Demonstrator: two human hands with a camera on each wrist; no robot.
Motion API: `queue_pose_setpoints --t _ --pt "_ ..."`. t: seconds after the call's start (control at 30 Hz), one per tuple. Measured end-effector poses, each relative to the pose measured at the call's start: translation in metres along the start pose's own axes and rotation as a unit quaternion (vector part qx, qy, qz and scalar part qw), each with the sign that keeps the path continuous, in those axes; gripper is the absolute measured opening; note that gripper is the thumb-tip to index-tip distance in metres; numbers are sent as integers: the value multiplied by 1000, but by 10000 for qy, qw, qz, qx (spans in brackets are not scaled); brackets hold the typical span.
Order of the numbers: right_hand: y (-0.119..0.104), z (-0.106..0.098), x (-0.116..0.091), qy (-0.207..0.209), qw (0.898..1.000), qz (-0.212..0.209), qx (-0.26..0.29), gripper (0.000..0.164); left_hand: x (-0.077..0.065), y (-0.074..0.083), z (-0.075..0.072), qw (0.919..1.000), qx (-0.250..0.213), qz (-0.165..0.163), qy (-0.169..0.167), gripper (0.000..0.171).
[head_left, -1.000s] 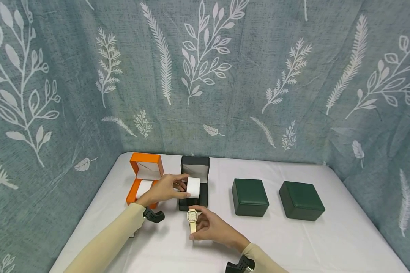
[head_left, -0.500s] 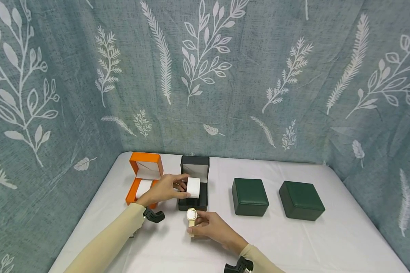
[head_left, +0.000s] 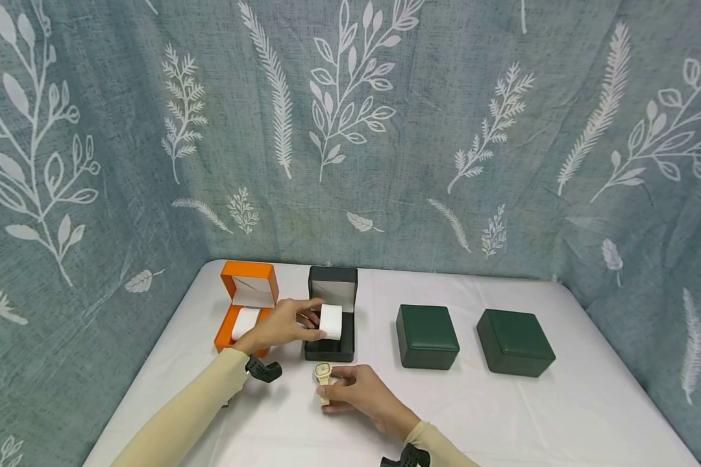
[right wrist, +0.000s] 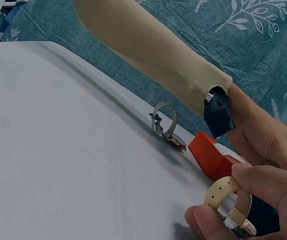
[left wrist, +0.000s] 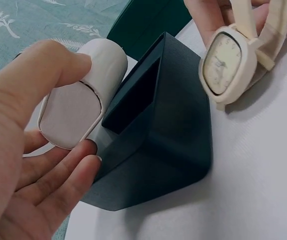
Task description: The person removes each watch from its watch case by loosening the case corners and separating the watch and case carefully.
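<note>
In the head view my left hand (head_left: 283, 321) holds a white watch cushion (head_left: 330, 322) between thumb and fingers, over the lower half of an open black box (head_left: 330, 356). The left wrist view shows that cushion (left wrist: 72, 116) tilted beside the box's dark compartment, thumb on top and fingertips beneath. Just in front of the box, my right hand (head_left: 359, 392) pinches a cream wristwatch (head_left: 323, 371) by its strap, dial upward. Seen from the right wrist, the perforated strap (right wrist: 222, 190) curves in a loop between thumb and fingers.
An open orange box (head_left: 248, 269) with a white cushion (head_left: 246, 322) stands to the left. Two closed green boxes (head_left: 428, 331) (head_left: 516, 340) sit to the right. A grey-strapped watch (right wrist: 166, 122) lies near the left forearm, mostly hidden from the head view. Patterned cloth (head_left: 350, 162) hangs behind.
My right hand has shifted slightly left and toward me with the wristwatch, its fingers drawn closer together at the strap. The left hand and cushion have stayed in place.
</note>
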State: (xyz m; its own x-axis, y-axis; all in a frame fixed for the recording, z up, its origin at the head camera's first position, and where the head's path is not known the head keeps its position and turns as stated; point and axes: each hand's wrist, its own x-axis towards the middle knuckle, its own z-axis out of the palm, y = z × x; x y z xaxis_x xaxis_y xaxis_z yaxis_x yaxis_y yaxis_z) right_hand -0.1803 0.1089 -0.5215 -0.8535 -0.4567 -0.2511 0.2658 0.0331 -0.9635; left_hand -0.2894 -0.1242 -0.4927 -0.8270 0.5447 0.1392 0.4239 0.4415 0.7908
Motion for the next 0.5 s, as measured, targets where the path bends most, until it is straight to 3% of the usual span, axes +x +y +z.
queue_pose_setpoints --t 0.3,0.5 --pt "1 2 -2 73 9995 301 60 79 -1 1 1 9999 84 5 -61 75" --pt "1 3 -5 39 9996 260 52 79 -1 3 2 9999 136 30 -54 74"
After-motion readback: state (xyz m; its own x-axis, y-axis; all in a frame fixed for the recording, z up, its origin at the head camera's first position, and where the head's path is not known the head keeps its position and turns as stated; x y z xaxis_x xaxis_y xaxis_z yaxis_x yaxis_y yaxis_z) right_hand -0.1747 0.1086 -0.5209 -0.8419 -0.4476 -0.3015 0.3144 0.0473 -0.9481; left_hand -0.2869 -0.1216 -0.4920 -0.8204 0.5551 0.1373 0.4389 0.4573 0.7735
